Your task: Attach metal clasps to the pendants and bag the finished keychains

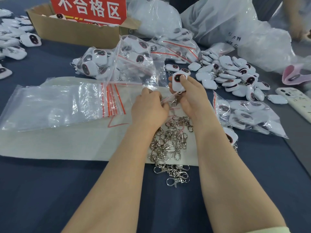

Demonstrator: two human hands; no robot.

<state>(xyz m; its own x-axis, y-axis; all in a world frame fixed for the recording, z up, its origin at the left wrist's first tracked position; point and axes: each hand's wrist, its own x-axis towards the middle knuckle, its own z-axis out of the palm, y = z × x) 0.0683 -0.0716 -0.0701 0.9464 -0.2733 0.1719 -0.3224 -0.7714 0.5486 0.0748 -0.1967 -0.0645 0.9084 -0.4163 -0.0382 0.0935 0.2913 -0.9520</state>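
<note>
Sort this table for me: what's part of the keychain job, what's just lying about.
Job: held pendant, hanging clasp, clasp pile, held zip bag, empty bags, loose pendants.
Lying about: phone, pink item.

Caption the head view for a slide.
Right hand holds a clasped white pendant; left hand pinches a clear zip bag, above loose clasps.
</note>
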